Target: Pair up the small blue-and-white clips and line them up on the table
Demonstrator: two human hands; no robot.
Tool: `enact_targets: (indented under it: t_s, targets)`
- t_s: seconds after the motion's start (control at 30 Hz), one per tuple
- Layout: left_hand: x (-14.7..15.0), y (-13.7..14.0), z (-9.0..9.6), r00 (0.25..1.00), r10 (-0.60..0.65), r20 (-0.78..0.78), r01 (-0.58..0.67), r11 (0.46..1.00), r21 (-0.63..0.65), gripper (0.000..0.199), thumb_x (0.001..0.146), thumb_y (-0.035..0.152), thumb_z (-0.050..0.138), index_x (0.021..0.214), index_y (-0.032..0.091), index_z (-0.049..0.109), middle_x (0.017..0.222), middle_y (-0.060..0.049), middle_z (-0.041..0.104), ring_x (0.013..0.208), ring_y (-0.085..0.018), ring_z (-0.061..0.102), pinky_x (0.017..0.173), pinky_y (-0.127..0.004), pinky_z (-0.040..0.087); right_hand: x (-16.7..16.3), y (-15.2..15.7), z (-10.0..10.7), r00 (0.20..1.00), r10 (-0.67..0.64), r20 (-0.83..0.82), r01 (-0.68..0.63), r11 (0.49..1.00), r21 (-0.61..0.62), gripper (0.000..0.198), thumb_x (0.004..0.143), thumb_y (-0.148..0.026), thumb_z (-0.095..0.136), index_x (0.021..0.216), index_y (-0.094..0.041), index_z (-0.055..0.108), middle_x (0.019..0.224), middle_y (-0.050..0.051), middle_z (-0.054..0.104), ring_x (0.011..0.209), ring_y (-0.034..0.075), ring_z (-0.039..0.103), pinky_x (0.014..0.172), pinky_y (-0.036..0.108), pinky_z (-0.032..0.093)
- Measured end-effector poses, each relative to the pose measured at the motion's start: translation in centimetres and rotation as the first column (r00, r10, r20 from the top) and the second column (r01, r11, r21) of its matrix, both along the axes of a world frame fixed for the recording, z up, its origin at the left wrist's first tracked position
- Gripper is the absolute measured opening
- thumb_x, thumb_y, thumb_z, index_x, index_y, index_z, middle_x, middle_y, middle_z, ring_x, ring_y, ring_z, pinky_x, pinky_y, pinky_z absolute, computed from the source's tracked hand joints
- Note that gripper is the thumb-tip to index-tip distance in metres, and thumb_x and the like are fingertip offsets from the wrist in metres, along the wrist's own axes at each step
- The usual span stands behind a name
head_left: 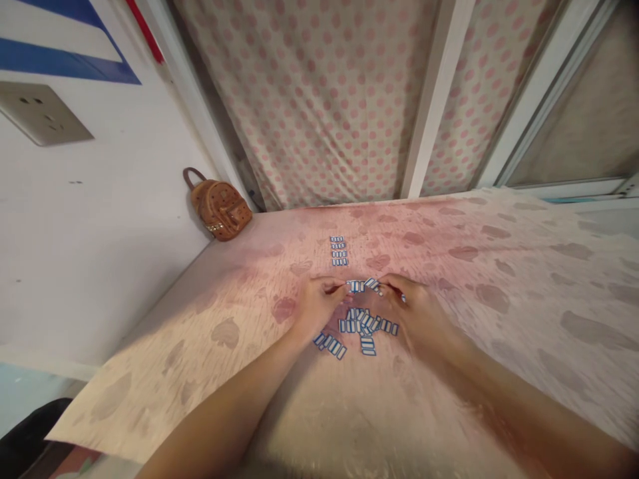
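Blue-edged white pieces, small and oblong

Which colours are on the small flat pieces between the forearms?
The pieces are whitish with blue edges; the head view shows this.

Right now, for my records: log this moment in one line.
left hand: at strips; right hand: at strips; loose pile: nearer body; neat rows: beyond hands

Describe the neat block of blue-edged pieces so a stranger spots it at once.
Find the pink-dotted curtain behind the covered table. Come down from it, stopping before the left hand and right hand: there lies the neat block. Its four short rows line up, unlike the jumbled pile nearer the person.
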State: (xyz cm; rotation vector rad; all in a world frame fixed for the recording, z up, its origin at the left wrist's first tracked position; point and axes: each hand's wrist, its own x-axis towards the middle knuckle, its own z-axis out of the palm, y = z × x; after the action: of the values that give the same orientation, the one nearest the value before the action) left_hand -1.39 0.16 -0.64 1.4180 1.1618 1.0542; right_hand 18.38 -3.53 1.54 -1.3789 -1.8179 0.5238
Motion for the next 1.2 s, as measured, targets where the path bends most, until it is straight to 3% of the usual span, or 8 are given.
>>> enact_targets:
  t_s: [0.27,0.5,0.73,0.97,1.1,1.2]
  targets:
    - [0.2,-0.7,-0.3,0.988,-0.106,-0.115,0.116,0.990,0.084,0.022,0.086,0.035,0.066,0.088,0.016,0.077,0.082,-0.007,0.077,0.068,-0.018,0.071,0.058,-0.024,0.053,-0.1,0.1,-1.0,0.999,0.008,0.052,-0.007,1.000,-0.017,0.020,0.090,-0.026,0.051,0.070,-0.021,0.054,0.064,-0.001,0.060,0.057,0.014,0.052,0.055,0.027,0.035]
    - [0.4,-1.2,0.3,0.987,-0.109,-0.117,0.117,0.991,0.061,0.020,0.085,0.036,0.067,0.088,0.018,0.077,0.079,-0.006,0.077,0.066,-0.018,0.070,0.053,-0.024,0.050,-0.2,-0.1,-1.0,0.996,-0.017,0.091,0.015,1.000,0.017,0.021,0.089,-0.028,0.053,0.069,-0.023,0.051,0.065,0.001,0.060,0.056,0.014,0.049,0.054,0.028,0.033]
    - [0.6,-1.5,1.0,0.986,-0.151,-0.073,0.155,0.987,0.049,0.019,0.085,0.035,0.069,0.088,0.018,0.076,0.085,-0.007,0.078,0.080,-0.022,0.074,0.063,-0.026,0.054,-0.3,0.0,-1.1,0.995,-0.006,0.102,0.004,1.000,0.025,0.020,0.089,-0.027,0.052,0.070,-0.022,0.051,0.066,0.000,0.059,0.058,0.014,0.050,0.055,0.028,0.034]
    - [0.6,-1.5,1.0,0.985,-0.163,-0.050,0.164,0.986,0.031,0.019,0.084,0.034,0.069,0.087,0.017,0.076,0.085,-0.007,0.078,0.081,-0.021,0.074,0.065,-0.025,0.055,-0.4,0.0,-1.0,0.996,0.008,0.090,-0.011,0.999,0.041,0.019,0.089,-0.027,0.053,0.070,-0.023,0.050,0.066,0.000,0.058,0.058,0.015,0.052,0.056,0.028,0.034]
    - [0.5,-1.1,0.6,0.989,-0.148,0.001,0.148,0.989,-0.014,0.024,0.083,0.039,0.071,0.087,0.015,0.076,0.081,-0.007,0.077,0.075,-0.020,0.073,0.059,-0.024,0.053,-0.2,0.0,-1.3,0.998,-0.013,0.067,0.011,1.000,0.024,0.006,0.087,-0.028,0.057,0.086,-0.023,0.054,0.068,-0.002,0.057,0.060,0.015,0.054,0.057,0.027,0.037]
    - [0.5,-0.8,0.6,0.990,-0.116,0.083,0.123,0.989,-0.088,0.025,0.080,0.039,0.075,0.085,0.014,0.076,0.079,-0.007,0.077,0.072,-0.018,0.073,0.059,-0.023,0.053,0.1,0.2,-1.4,0.995,0.051,0.080,-0.055,0.997,0.045,0.027,0.085,-0.028,0.062,0.111,-0.025,0.057,0.084,0.001,0.062,0.069,0.017,0.059,0.063,0.029,0.044]
